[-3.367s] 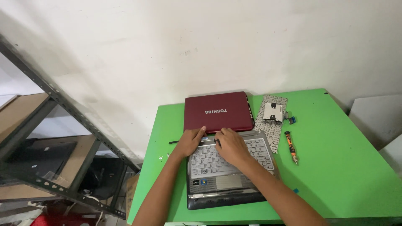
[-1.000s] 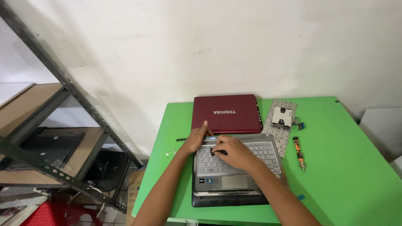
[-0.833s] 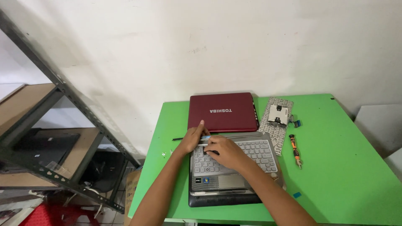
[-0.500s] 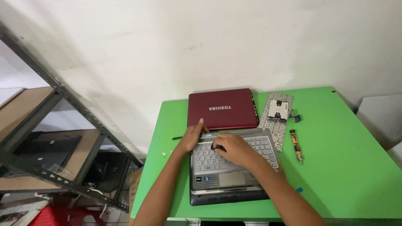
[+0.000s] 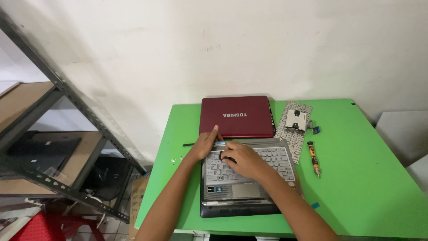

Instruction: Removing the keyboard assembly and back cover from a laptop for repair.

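Both hands work at the back edge of a silver laptop's keyboard (image 5: 247, 163) on a green desk (image 5: 356, 178). The left hand (image 5: 206, 143) lies open, fingers flat by the hinge strip; the right hand (image 5: 240, 159) is curled over the upper key rows, and whether it pinches anything cannot be told. Compared with a second ago, the right hand has slid slightly leftward along the top row. A maroon laptop lid (image 5: 236, 117) lies folded back; a screwdriver (image 5: 314, 157) rests nearby, untouched.

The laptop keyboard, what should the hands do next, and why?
Probably lift the keyboard's top edge a little more. Both hands, left and right, already sit at that edge beside the red lid, and the screwdriver lies unused.
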